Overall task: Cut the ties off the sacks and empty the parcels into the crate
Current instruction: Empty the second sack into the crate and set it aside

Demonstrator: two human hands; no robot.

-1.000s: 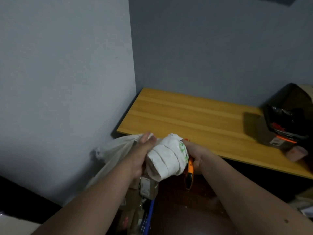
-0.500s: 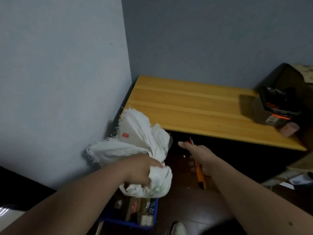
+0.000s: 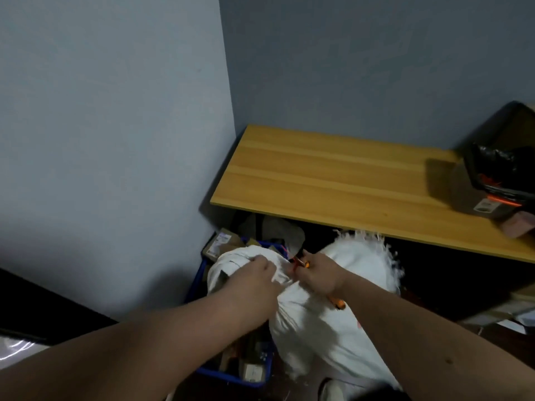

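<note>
Left hand (image 3: 256, 277): fingers curled, gripping a bunched fold of the white sack near its neck, over the crate.
Right hand (image 3: 320, 274): fingers closed round the orange knife; the hand sits just right of the left, at the sack's gathered neck.
Knife (image 3: 337, 303): orange handle; its butt sticks out below the right hand, and a bit of orange and red shows above the fingers at (image 3: 301, 262) (the blade itself is too blurred to make out).
Sack (image 3: 318, 322): white woven cloth, full, lying on the floor and leaning on the crate's right edge; its bunched top part lies over the crate. A frayed edge (image 3: 376, 247) stands up behind the right hand, below the front edge of the surface.
Tie: cannot tell; the spot between the two hands is blurred and partly covered.
Crate (image 3: 231, 376): blue plastic, on the floor in the wall corner, partly under the left forearm and the sack.
Parcels (image 3: 221, 244): brown cardboard boxes inside the crate, at its far end, and more at its near end (image 3: 253, 369).
Surface (image 3: 333, 180): wooden top against the back wall, above and behind the crate.
Black box (image 3: 498, 175): at the right end of the surface (with an orange stripe and a label).
</note>
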